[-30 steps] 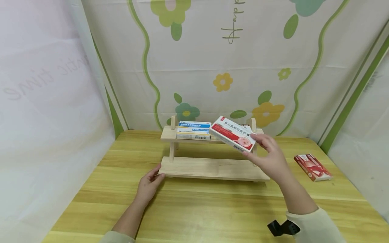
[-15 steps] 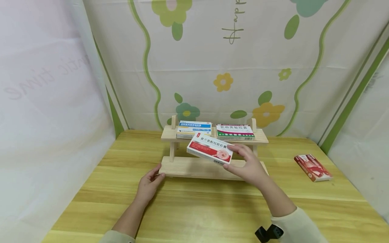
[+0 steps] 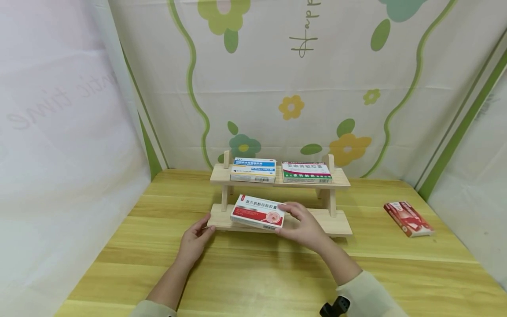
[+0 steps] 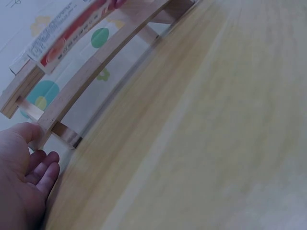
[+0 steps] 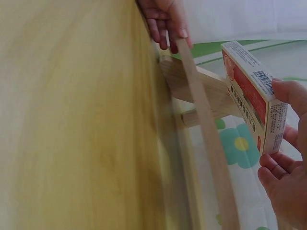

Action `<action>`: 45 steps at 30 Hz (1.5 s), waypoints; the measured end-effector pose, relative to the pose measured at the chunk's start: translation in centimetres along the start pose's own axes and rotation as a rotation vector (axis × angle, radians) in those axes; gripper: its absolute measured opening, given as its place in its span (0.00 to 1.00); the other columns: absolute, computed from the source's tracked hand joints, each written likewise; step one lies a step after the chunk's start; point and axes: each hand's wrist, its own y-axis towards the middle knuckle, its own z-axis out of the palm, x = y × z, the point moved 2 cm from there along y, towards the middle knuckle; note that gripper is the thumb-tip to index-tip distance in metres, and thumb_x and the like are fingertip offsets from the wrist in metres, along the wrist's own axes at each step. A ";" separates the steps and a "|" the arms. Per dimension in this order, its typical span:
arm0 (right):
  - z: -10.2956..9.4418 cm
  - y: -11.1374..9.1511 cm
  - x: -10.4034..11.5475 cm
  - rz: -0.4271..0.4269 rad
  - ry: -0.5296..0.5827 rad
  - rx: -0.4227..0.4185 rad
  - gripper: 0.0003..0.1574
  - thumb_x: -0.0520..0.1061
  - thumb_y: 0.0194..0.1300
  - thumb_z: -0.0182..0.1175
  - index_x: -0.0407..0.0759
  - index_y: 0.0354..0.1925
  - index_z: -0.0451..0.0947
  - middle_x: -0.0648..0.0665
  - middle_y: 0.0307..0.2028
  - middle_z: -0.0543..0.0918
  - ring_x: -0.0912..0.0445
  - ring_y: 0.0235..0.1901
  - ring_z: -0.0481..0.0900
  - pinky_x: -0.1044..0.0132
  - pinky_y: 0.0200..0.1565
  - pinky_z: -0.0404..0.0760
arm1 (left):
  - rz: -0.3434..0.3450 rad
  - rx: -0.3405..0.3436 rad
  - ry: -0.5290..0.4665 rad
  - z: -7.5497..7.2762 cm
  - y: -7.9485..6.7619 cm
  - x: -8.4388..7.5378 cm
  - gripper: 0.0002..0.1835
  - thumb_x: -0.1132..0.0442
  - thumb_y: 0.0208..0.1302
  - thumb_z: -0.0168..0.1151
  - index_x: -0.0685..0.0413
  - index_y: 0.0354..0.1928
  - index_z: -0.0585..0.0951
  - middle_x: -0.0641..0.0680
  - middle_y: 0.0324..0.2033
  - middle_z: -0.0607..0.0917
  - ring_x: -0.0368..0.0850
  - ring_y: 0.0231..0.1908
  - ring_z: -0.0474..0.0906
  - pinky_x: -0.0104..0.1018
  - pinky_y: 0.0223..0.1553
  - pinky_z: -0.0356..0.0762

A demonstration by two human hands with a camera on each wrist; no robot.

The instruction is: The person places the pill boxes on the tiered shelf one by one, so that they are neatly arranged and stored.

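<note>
My right hand [image 3: 305, 226] pinches a white and red medicine box [image 3: 255, 210] by its right end, thumb at the front and fingers at the back. The box is slightly tilted over the left half of the lower board of a two-tier wooden shelf [image 3: 330, 221]. In the right wrist view the medicine box [image 5: 252, 91] appears apart from the board. My left hand [image 3: 193, 243] holds the lower board's left end. The left wrist view shows that thumb against the board end, with other fingers [image 4: 45, 175] loosely curled below.
On the upper board lie a blue and white medicine box [image 3: 253, 169] and a green, white and maroon one [image 3: 306, 172]. A red medicine box [image 3: 408, 219] lies on the wooden table [image 3: 253, 277] at the right. A flowered cloth [image 3: 253, 79] hangs behind the shelf.
My right hand has carried the white and red medicine box left and down from the upper board to the lower one, uncovering the green and white box. My left hand stays put.
</note>
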 end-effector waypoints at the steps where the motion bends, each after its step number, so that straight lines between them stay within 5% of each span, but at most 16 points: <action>1: 0.3 0.1 -0.2 -0.002 -0.005 0.006 0.40 0.53 0.50 0.76 0.50 0.61 0.76 0.44 0.65 0.70 0.39 0.66 0.67 0.40 0.67 0.66 | -0.001 -0.001 0.000 0.0 0.0 0.0 0.27 0.62 0.68 0.62 0.58 0.68 0.70 0.60 0.67 0.73 0.38 0.51 0.77 0.16 0.47 0.73; 5: 1.5 0.6 -0.8 -0.006 0.019 0.018 0.38 0.51 0.49 0.78 0.48 0.59 0.78 0.44 0.64 0.71 0.42 0.65 0.69 0.44 0.67 0.67 | 0.000 -0.001 0.002 0.0 0.0 0.0 0.27 0.61 0.68 0.62 0.57 0.68 0.71 0.60 0.66 0.73 0.40 0.52 0.77 0.16 0.47 0.73; 13: 2.6 1.1 -1.3 -0.014 0.028 0.038 0.37 0.48 0.48 0.78 0.46 0.57 0.79 0.42 0.63 0.72 0.44 0.64 0.69 0.49 0.67 0.68 | 0.006 0.002 -0.007 0.0 0.0 0.1 0.28 0.62 0.68 0.61 0.59 0.68 0.70 0.59 0.67 0.73 0.25 0.45 0.75 0.16 0.47 0.73; 22: 2.6 1.2 -1.2 -0.025 -0.036 0.067 0.39 0.52 0.51 0.76 0.47 0.61 0.77 0.39 0.71 0.66 0.40 0.71 0.61 0.40 0.71 0.58 | 0.014 0.002 -0.008 0.0 0.0 0.1 0.28 0.61 0.68 0.62 0.59 0.68 0.70 0.60 0.66 0.73 0.25 0.45 0.76 0.17 0.47 0.73; 30: 2.6 1.3 -1.0 -0.030 -0.094 0.072 0.39 0.53 0.55 0.73 0.46 0.63 0.76 0.39 0.72 0.66 0.40 0.72 0.60 0.40 0.70 0.59 | 0.008 -0.012 0.004 0.1 0.1 0.2 0.28 0.62 0.67 0.63 0.60 0.67 0.71 0.62 0.65 0.75 0.30 0.48 0.77 0.17 0.47 0.73; 39: 3.2 1.4 -1.3 -0.035 -0.147 0.026 0.37 0.53 0.58 0.71 0.45 0.64 0.75 0.42 0.70 0.69 0.42 0.70 0.64 0.42 0.69 0.63 | 0.162 -0.047 -0.020 0.1 -0.3 0.3 0.29 0.58 0.65 0.66 0.67 0.63 0.74 0.69 0.58 0.78 0.32 0.44 0.79 0.17 0.42 0.75; 45: 3.5 1.4 -1.3 -0.036 -0.166 0.008 0.38 0.54 0.59 0.70 0.45 0.65 0.74 0.43 0.70 0.69 0.42 0.71 0.64 0.42 0.69 0.63 | 0.048 -0.026 -0.005 0.1 -0.1 0.0 0.28 0.61 0.66 0.64 0.63 0.66 0.72 0.65 0.63 0.76 0.28 0.45 0.77 0.17 0.46 0.74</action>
